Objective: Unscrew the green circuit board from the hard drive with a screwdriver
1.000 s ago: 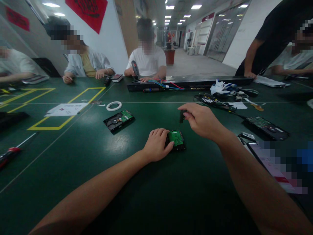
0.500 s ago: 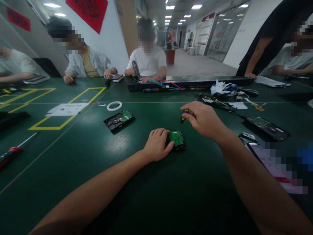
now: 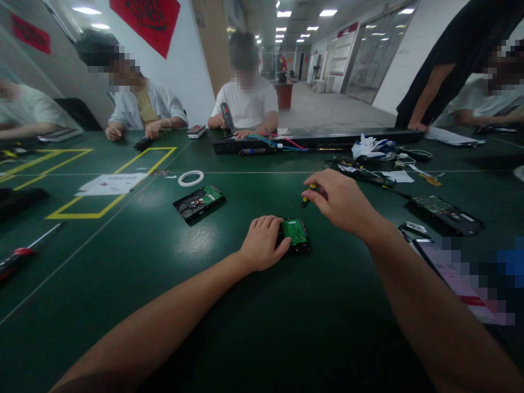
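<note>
A hard drive point(image 3: 297, 233) with a green circuit board facing up lies on the green table in front of me. My left hand point(image 3: 264, 243) grips its left side, thumb and fingers over the board's edge, hiding that end. Between the fingers and thumb of my right hand point(image 3: 338, 202) is a small black and yellow screwdriver point(image 3: 305, 201), tilted, handle up. Its thin shaft reaches down to the far edge of the board; whether the tip sits in a screw is too small to tell.
Another hard drive point(image 3: 199, 203) lies to the left, near a white tape roll point(image 3: 190, 178). A red and black screwdriver point(image 3: 20, 255) is at far left. On the right are a third drive point(image 3: 446, 214), cables and a white glove point(image 3: 370, 146). Several people sit or stand around the table.
My right hand has shifted its hold slightly, showing more of the screwdriver's yellow handle. My left hand stays on the drive. Across the table, a person's hand has moved left with a dark object.
</note>
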Demonstrator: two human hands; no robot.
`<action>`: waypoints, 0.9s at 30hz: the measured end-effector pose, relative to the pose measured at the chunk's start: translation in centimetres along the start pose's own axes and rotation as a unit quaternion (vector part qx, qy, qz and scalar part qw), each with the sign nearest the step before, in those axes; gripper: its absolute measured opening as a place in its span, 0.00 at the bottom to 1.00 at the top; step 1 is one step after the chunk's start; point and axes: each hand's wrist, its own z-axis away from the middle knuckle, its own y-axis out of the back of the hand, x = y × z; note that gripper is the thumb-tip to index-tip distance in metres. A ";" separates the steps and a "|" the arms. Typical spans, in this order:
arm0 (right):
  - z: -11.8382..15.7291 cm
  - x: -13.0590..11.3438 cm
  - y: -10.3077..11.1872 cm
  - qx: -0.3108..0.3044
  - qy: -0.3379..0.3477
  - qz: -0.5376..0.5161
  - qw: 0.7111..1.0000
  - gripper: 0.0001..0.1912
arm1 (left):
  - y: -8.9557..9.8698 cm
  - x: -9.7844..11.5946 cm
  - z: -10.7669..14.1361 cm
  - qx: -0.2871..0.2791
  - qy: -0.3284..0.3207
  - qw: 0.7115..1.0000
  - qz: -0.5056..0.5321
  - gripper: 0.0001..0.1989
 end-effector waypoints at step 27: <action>0.0 0.2 -0.2 -0.003 0.022 -0.004 1.000 0.10 | -0.2 -0.2 0.0 0.002 -0.002 1.000 0.004 0.25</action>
